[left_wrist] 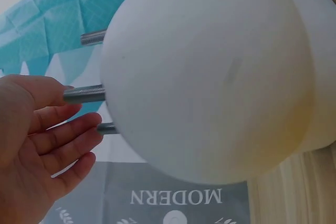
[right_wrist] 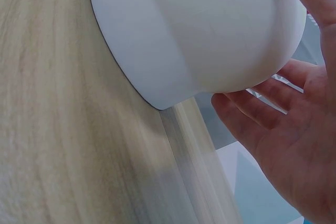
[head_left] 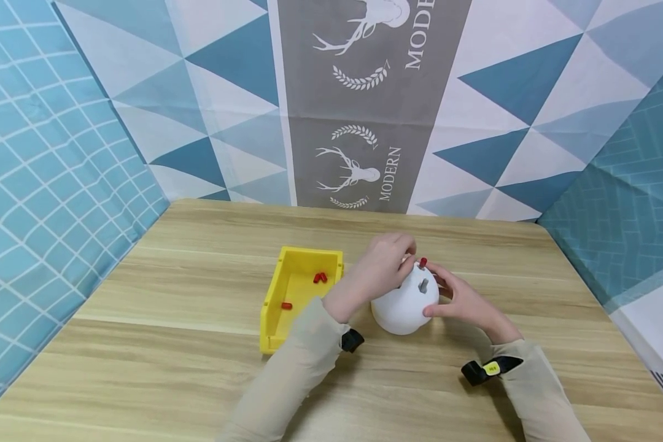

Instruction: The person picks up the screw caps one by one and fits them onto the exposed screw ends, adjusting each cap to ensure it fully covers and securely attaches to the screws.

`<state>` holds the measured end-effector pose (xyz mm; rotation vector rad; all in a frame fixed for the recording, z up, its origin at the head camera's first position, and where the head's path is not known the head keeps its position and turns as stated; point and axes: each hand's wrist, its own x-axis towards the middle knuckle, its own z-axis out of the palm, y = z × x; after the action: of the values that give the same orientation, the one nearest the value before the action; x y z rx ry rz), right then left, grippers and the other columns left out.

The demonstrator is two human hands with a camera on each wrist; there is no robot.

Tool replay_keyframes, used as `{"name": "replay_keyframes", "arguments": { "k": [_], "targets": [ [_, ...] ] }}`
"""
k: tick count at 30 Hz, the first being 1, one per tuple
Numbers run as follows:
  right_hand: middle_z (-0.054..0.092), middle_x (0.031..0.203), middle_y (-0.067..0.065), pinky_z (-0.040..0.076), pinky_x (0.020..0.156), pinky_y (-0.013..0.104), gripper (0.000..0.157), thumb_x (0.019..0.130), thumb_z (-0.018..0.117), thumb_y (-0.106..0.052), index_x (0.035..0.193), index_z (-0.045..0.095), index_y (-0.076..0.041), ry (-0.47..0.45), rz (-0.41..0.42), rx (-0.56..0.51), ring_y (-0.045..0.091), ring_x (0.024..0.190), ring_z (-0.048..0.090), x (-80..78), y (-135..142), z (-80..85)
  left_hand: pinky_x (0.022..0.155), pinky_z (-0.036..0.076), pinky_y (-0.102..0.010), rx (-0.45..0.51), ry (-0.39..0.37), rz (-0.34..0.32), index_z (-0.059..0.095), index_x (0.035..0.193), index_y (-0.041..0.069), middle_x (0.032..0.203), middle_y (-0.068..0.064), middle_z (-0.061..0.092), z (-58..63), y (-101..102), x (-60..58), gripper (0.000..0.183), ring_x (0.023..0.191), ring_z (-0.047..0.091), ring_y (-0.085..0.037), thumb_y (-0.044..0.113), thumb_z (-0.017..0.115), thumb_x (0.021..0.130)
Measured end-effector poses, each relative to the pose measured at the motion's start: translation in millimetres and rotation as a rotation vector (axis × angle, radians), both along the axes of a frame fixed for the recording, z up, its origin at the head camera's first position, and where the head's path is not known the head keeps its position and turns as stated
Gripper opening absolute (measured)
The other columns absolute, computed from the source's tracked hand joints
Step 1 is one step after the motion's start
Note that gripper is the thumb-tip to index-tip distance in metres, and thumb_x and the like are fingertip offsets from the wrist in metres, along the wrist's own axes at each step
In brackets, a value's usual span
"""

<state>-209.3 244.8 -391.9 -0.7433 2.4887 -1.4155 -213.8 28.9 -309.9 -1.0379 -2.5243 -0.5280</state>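
Observation:
A white domed object (head_left: 400,313) on a narrower base rests on the wooden table, with grey metal studs projecting from its rounded top. One bare stud (head_left: 423,285) faces me, and a red cap (head_left: 423,262) covers another beside it. My left hand (head_left: 383,264) reaches over the top; in the left wrist view its thumb and index finger pinch the end of a threaded stud (left_wrist: 85,94), the other fingers loosely bent. My right hand (head_left: 464,301) grips the dome's right side, thumb in front and fingers behind. In the right wrist view its fingertips (right_wrist: 223,103) lie against the dome's curve.
Left of the dome stands a yellow open-fronted bin (head_left: 271,294). Inside it lie a pair of red caps (head_left: 320,277) near the back and a single red cap (head_left: 286,306) nearer the front. Patterned cloth walls (head_left: 232,104) border the table's back and sides.

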Motion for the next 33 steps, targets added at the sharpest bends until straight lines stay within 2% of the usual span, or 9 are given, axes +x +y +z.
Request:
{"name": "replay_keyframes", "arguments": {
  "k": [2,6,8,14,16,20,22,27,33],
  "targets": [
    [0.034,0.14,0.015,0.038,0.094,0.02,0.081,0.076,0.072,-0.013,0.142,0.024,-0.008,0.005,-0.001,-0.001,0.034,0.124,0.04,0.5,-0.7,0.5,0.087,0.044,-0.029,0.001,0.003,0.005,0.058,0.093,0.01,0.09,0.001,0.061,0.7,-3.7,1.3,0.01,0.085,0.056,-0.012,0.018,0.053,0.09],
    [0.034,0.14,0.016,0.038,0.097,0.038,0.082,0.076,0.073,-0.015,0.141,0.025,-0.007,0.014,-0.007,0.015,0.035,0.123,0.04,1.2,-2.1,1.6,0.086,0.044,-0.031,0.02,0.025,0.002,0.059,0.089,0.009,0.088,0.0,0.061,2.8,-11.5,4.3,0.007,0.084,0.055,-0.013,0.015,0.054,0.088],
    [0.034,0.14,0.016,0.037,0.098,0.043,0.082,0.075,0.073,-0.016,0.141,0.025,-0.006,0.015,-0.014,0.017,0.036,0.124,0.04,1.4,-2.3,1.8,0.085,0.044,-0.031,0.026,0.035,0.004,0.058,0.086,0.01,0.086,0.001,0.06,3.4,-14.9,5.1,0.006,0.083,0.055,-0.014,0.014,0.055,0.088],
    [0.033,0.141,0.017,0.039,0.096,0.03,0.083,0.074,0.074,-0.015,0.141,0.025,-0.005,0.016,-0.025,0.012,0.036,0.124,0.04,1.2,-1.6,1.1,0.084,0.044,-0.03,0.007,0.034,0.02,0.058,0.083,0.013,0.083,0.002,0.058,3.1,-21.6,7.7,0.005,0.081,0.052,-0.014,0.016,0.057,0.087],
    [0.033,0.141,0.017,0.039,0.097,0.034,0.083,0.074,0.074,-0.016,0.141,0.025,-0.005,0.011,-0.022,0.013,0.037,0.124,0.04,1.1,-1.4,0.6,0.083,0.044,-0.029,0.001,0.035,0.027,0.059,0.084,0.013,0.083,0.003,0.059,1.8,-24.0,9.0,0.005,0.081,0.053,-0.014,0.017,0.058,0.086],
    [0.032,0.141,0.018,0.036,0.098,0.051,0.083,0.074,0.074,-0.017,0.141,0.025,-0.005,0.007,-0.031,0.006,0.039,0.124,0.039,1.2,-1.5,-0.2,0.079,0.046,-0.026,0.004,0.045,0.024,0.061,0.084,0.012,0.083,0.002,0.059,-0.6,-32.2,11.3,0.006,0.078,0.053,-0.013,0.017,0.058,0.086],
    [0.031,0.141,0.018,0.035,0.097,0.055,0.084,0.074,0.074,-0.017,0.141,0.026,-0.005,0.006,-0.035,0.003,0.04,0.124,0.038,1.0,-1.7,-0.3,0.077,0.046,-0.026,0.0,0.048,0.029,0.061,0.083,0.012,0.081,0.002,0.058,-1.0,-38.5,12.7,0.007,0.076,0.052,-0.012,0.017,0.057,0.086],
    [0.032,0.142,0.018,0.035,0.098,0.053,0.084,0.073,0.075,-0.017,0.141,0.026,-0.006,0.009,-0.041,0.01,0.039,0.124,0.038,-0.2,-1.5,0.4,0.072,0.045,-0.027,-0.027,0.072,0.063,0.061,0.079,0.012,0.077,0.002,0.056,-2.3,-55.9,15.0,0.008,0.072,0.05,-0.013,0.015,0.058,0.086],
    [0.032,0.141,0.017,0.036,0.098,0.047,0.084,0.073,0.075,-0.017,0.14,0.027,-0.006,0.004,-0.037,0.021,0.037,0.125,0.038,0.0,-1.5,0.5,0.069,0.045,-0.029,-0.019,0.081,0.09,0.061,0.077,0.011,0.074,0.002,0.057,-4.2,-72.2,17.0,0.006,0.069,0.051,-0.013,0.012,0.062,0.083]
  ]
}}
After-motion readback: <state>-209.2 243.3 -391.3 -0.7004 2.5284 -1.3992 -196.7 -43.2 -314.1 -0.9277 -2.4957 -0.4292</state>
